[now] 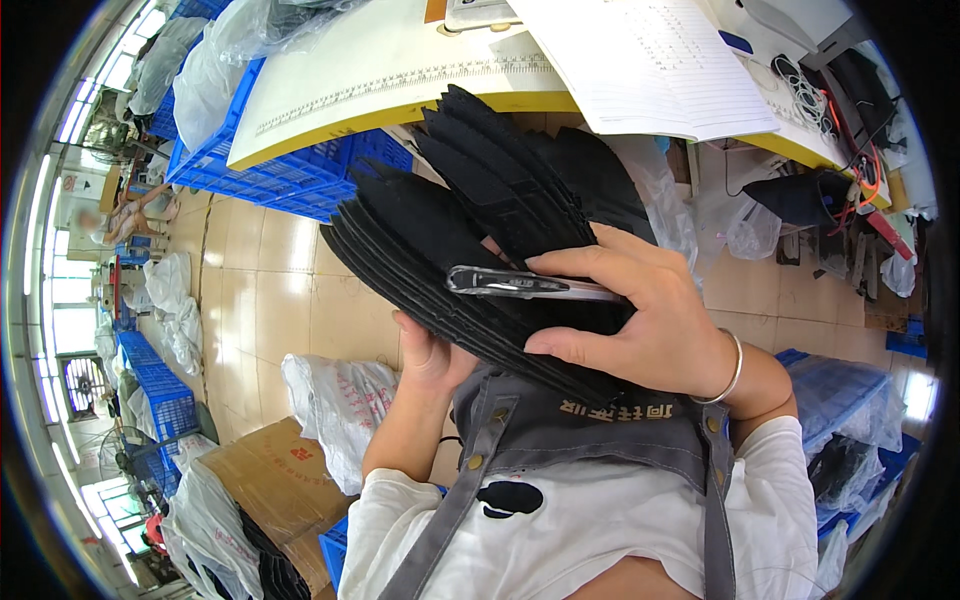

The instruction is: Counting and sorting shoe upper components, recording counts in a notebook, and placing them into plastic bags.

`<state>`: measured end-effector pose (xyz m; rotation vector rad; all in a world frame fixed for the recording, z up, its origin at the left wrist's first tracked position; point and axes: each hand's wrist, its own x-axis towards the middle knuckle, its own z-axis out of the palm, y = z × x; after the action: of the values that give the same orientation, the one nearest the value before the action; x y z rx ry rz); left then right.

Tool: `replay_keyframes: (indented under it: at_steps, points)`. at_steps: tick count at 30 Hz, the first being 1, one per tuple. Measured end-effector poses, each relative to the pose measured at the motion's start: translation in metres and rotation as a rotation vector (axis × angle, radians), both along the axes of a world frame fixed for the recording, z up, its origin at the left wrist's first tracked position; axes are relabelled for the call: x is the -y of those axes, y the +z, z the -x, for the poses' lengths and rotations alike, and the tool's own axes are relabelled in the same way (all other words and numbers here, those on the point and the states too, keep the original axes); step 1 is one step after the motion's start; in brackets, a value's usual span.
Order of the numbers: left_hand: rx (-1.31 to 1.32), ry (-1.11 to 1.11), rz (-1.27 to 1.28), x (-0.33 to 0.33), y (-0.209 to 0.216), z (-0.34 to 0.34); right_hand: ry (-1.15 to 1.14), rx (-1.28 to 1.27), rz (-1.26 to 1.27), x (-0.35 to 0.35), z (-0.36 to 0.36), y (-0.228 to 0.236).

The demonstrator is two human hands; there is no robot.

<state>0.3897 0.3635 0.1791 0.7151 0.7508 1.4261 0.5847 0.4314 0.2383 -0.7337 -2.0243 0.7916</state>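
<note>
A thick stack of black sheet pieces (440,265) lies aslant at the middle of the frame, fanned into two bundles — one reaching left, the other toward the top, with their jagged, layered ends spread. The left hand (432,355) is clamped on the stack from its lower left side, its thumb up against the edge; most of its fingers are hidden beneath the pieces. The right hand (655,315) comes over the stack from the right and is closed on a slim pen-like tool (530,285), whose clear end points left across the black surface. The thumb and forefinger stand apart on either side of the tool; how the other fingers grip it cannot be told. A bracelet (737,370) circles the right wrist.

Below the stack, at the lower centre, is a dark grey apron (580,430) over a white shirt (610,510). Across the top runs a white tabletop (380,60) with ruler marks and a yellow edge, an open notebook (650,70) overhanging it at the upper right. A blue crate (270,185) sits under its left end — a white plastic bag (335,410) and a cardboard box (285,480) lie at the lower left.
</note>
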Motion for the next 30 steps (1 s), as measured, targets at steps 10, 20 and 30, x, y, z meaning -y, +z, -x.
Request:
replay_keyframes:
  at_steps: [10, 20, 30]
  points:
    - [0.1, -0.023, -0.05, 0.002, -0.011, 0.002, 0.044, 0.021, 0.029, -0.002, 0.002, 0.0]
    - [0.118, 0.022, 0.077, 0.016, -0.024, 0.015, 0.121, 0.173, 0.059, -0.001, -0.002, 0.008]
    - [0.635, -0.16, -0.201, 0.006, -0.027, 0.009, 0.099, 0.098, 0.113, 0.0, 0.0, 0.007]
